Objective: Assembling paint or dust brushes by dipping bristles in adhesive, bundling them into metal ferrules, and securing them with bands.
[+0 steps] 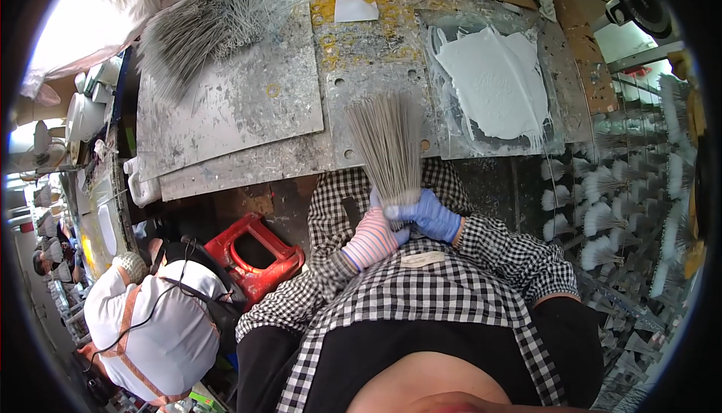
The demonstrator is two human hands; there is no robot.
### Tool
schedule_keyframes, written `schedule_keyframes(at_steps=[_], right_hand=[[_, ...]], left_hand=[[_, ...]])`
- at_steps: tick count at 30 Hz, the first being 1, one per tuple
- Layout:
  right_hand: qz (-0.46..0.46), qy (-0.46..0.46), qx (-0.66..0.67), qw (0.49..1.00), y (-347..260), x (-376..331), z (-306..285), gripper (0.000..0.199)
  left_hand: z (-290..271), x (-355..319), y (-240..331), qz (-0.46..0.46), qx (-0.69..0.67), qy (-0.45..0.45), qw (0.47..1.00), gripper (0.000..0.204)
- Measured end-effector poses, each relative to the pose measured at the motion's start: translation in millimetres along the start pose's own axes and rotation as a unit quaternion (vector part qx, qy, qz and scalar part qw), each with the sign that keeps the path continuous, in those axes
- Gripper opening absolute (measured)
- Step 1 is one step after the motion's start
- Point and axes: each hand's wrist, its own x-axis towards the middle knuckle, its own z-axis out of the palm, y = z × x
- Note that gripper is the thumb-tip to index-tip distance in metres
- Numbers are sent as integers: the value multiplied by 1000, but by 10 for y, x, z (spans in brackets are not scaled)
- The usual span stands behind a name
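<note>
A thick bundle of thin grey wire-like stems (383,138) is held upright in front of my body, its far end fanned out over the table edge. My left hand (374,234), in a pink-and-blue striped glove, is closed round the near end from the left. From the right, my right hand (427,216), in a blue glove, is wrapped over the same end. On the table, a larger heap of similar grey stems (192,37) lies at the far left. A glass plate (444,123) spread with thick white paste (492,78) lies to the right of the bundle.
The stained worktable (248,135) spans the front, with a white paper piece (356,10) at its back. A red plastic stool (259,255) stands at left, beside a person in white (158,323). Racks of white-tufted pieces (605,187) fill the right side.
</note>
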Motion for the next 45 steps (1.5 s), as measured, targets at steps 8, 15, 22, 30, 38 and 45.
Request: schedule_keyframes(at_steps=[8,15,22,30,38,45], right_hand=[[3,4,-67,998,-393,-164,195,60],[17,-18,-73,997,-70,-232,-12,43],[-55,-41,-160,985,-26,-285,-79,26],[-274,-111,-324,899,-994,72,-291,60],[-386,69,-601,696,-1938,377,-541,62],[-539,95,-667,505,-2935,254,298,53]], left_hand=[[-133,-40,528,178,149,123,965,77],[-512,-159,671,107,-42,-67,991,90],[-1013,99,578,65,-472,-143,868,109],[-1426,135,2069,456,-266,-140,838,84],[-1534,858,2242,520,-17,193,832,43],[-1408,1112,2131,350,-151,114,917,33]])
